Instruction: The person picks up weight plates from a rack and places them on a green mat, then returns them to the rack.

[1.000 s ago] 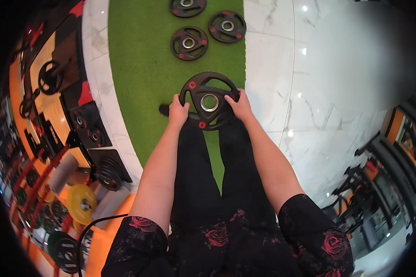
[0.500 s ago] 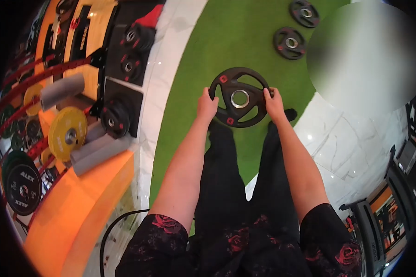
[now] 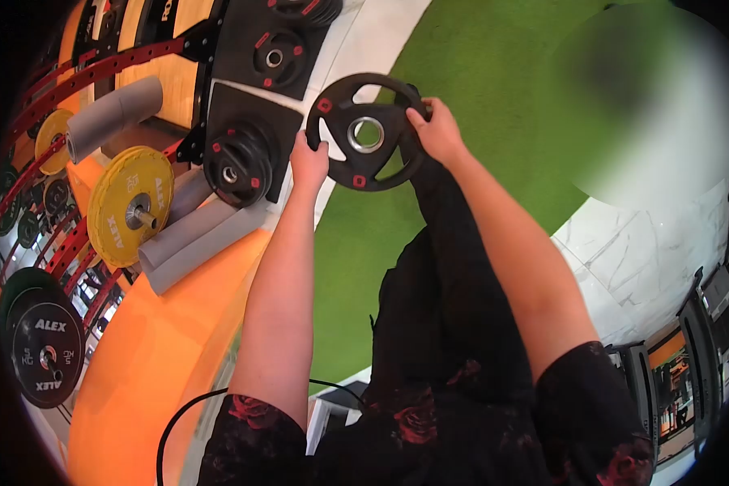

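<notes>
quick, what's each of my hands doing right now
Left hand: closed on the left rim of the black weight plate.
Right hand: closed on its right rim.

Yellow plates (image 3: 120, 194), green turf (image 3: 356, 300), black shirt (image 3: 462, 437) with red roses.

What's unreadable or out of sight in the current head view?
- Held plate: underside faces away, head view.
- Left hand and right hand: most fingers are behind the held plate's rim.
- Red marks: symbols too small.
- Top plate stack: cut off by the upper edge.
- Green turf: upper-right part lies under a blurred disc.
</notes>
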A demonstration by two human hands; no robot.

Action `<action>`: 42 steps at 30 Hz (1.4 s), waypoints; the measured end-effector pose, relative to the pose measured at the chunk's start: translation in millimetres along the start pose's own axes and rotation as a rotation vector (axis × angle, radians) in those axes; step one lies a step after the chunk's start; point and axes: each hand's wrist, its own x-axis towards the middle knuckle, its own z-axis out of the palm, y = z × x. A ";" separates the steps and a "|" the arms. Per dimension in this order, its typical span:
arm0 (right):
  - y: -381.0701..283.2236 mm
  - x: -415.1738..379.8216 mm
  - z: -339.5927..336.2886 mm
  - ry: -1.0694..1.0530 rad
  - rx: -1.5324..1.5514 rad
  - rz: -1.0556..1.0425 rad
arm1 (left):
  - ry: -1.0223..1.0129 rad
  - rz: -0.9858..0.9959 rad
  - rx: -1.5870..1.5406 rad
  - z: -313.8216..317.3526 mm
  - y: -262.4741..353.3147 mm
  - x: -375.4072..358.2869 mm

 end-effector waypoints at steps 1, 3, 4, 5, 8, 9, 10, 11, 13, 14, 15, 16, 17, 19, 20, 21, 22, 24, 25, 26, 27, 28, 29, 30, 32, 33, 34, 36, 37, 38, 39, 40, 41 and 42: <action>-8.0 11.4 17.3 -0.015 -0.048 -0.035 | 0.000 -0.014 -0.009 -4.2 -13.4 13.8; -24.2 37.2 45.7 -0.093 -0.043 0.013 | 0.073 0.010 -0.052 -6.9 -43.0 45.1; -34.1 50.5 59.2 -0.121 -0.073 0.015 | 0.020 -0.051 -0.079 -13.6 -51.3 58.5; -42.5 62.1 67.2 -0.139 -0.098 0.019 | 0.013 -0.060 -0.082 -12.9 -57.4 71.0; -72.6 93.6 109.0 -0.188 -0.157 0.030 | 0.051 -0.119 0.021 -15.5 -99.0 122.4; -75.7 105.6 126.0 -0.218 -0.147 0.070 | 0.069 -0.120 0.015 -15.8 -112.8 139.6; -72.1 118.7 143.9 -0.231 -0.170 0.072 | 0.071 -0.117 0.007 -15.0 -120.6 152.5; -68.6 134.1 162.6 -0.230 -0.161 0.046 | 0.095 -0.117 0.031 -15.8 -128.9 168.1; -64.8 156.1 190.2 -0.245 -0.171 0.014 | 0.127 -0.126 0.051 -16.3 -136.6 192.1; -67.5 170.7 207.9 -0.233 -0.175 0.017 | 0.136 -0.140 0.028 -17.2 -142.9 210.2; -68.4 182.9 222.8 -0.224 -0.177 0.020 | 0.138 -0.146 0.022 -16.9 -151.4 224.7; -69.2 191.9 240.2 -0.237 -0.190 0.012 | 0.138 -0.152 0.026 -19.0 -164.3 236.8; -71.8 205.2 258.7 -0.234 -0.169 0.006 | 0.154 -0.158 0.018 -21.1 -176.7 253.9; -65.0 235.0 287.7 -0.223 -0.133 -0.007 | 0.174 -0.142 0.022 -13.5 -197.4 286.2; -60.9 250.5 306.8 -0.203 -0.116 -0.008 | 0.217 -0.131 0.042 -8.9 -209.1 305.3; -61.8 265.2 319.7 -0.201 -0.124 -0.022 | 0.227 -0.130 0.029 -4.2 -217.8 325.5; -63.1 279.5 332.3 -0.194 -0.115 -0.040 | 0.208 -0.125 0.017 -0.4 -228.2 346.4; -52.4 305.4 360.6 -0.186 -0.135 -0.088 | 0.195 -0.134 0.033 16.1 -261.1 388.0; -51.5 319.7 370.2 -0.185 -0.142 -0.089 | 0.189 -0.126 0.033 13.9 -258.3 399.7; -49.5 333.8 380.9 -0.187 -0.194 -0.081 | 0.226 -0.110 0.062 18.8 -262.7 412.1; -44.5 347.7 392.6 -0.187 -0.251 -0.080 | 0.265 -0.094 0.084 25.1 -269.6 425.7; -40.2 361.7 403.0 -0.216 -0.260 -0.080 | 0.264 -0.103 0.078 30.5 -276.9 437.7; -35.1 372.3 411.2 -0.220 -0.267 -0.078 | 0.254 -0.103 0.077 35.5 -282.1 448.7; -35.6 381.6 416.6 -0.229 -0.250 -0.038 | 0.243 -0.104 0.073 42.2 -286.6 457.7; -50.7 385.1 424.5 -0.195 -0.242 0.079 | 0.260 -0.103 0.090 56.9 -296.9 473.5; -50.7 389.1 421.9 -0.205 -0.246 0.086 | 0.275 -0.093 0.121 63.9 -295.2 473.9; -52.1 391.5 424.6 -0.200 -0.290 0.065 | 0.267 -0.097 0.120 68.1 -298.8 477.5; -59.2 392.3 426.2 -0.203 -0.341 0.061 | 0.284 -0.185 0.032 74.0 -297.3 481.9; -54.7 398.4 427.7 -0.202 -0.346 0.066 | 0.277 -0.187 0.029 74.3 -293.9 481.7; -53.0 407.4 429.3 -0.228 -0.329 0.102 | 0.269 -0.188 0.021 73.3 -290.5 480.5; -54.2 410.6 431.4 -0.258 -0.309 0.136 | 0.264 -0.192 0.017 70.5 -289.2 479.1; -53.5 411.3 431.8 -0.267 -0.364 0.137 | 0.266 -0.196 0.019 67.9 -286.7 478.8; -52.0 410.4 433.4 -0.271 -0.367 0.133 | 0.251 -0.172 0.053 66.0 -283.2 479.5; -49.8 404.9 433.4 -0.249 -0.380 0.122 | 0.230 -0.145 0.090 66.0 -283.5 479.8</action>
